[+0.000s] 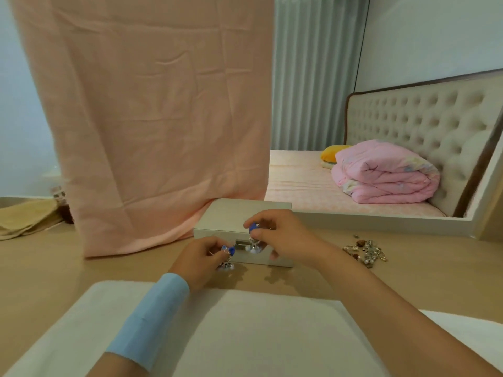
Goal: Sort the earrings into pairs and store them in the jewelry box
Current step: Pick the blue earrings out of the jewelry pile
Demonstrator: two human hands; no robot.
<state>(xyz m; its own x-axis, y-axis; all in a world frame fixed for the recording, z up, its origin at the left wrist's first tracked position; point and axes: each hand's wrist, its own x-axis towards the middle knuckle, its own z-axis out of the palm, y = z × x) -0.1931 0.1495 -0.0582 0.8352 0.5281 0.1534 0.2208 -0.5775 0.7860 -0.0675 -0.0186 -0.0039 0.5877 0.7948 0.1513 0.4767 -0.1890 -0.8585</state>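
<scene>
Now the pairing step: left hand [200, 257] pinches left earring [228, 257] between thumb and fingertips, other fingers curled; right hand [280, 235] pinches right earring [254, 240] the same way, a bit higher. Both have a blue top and a pale dangle and look like a match, though blurred. They hang at 6 o'clock of the box [228, 213], by its clasp side; whether the right earring touches the box front I cannot tell. Box lid looks down. Pile [366, 250] of loose earrings lies on the table [40, 268] at 3 o'clock of the box, well apart from both hands. White mat [245, 322] at 6 o'clock under the forearms. Judgement: pair found, storing not yet done. Next likely calls for passing both earrings into one pinch, then lifting the lid at the clasp and dropping the pair in; dangles may snag or slip
</scene>
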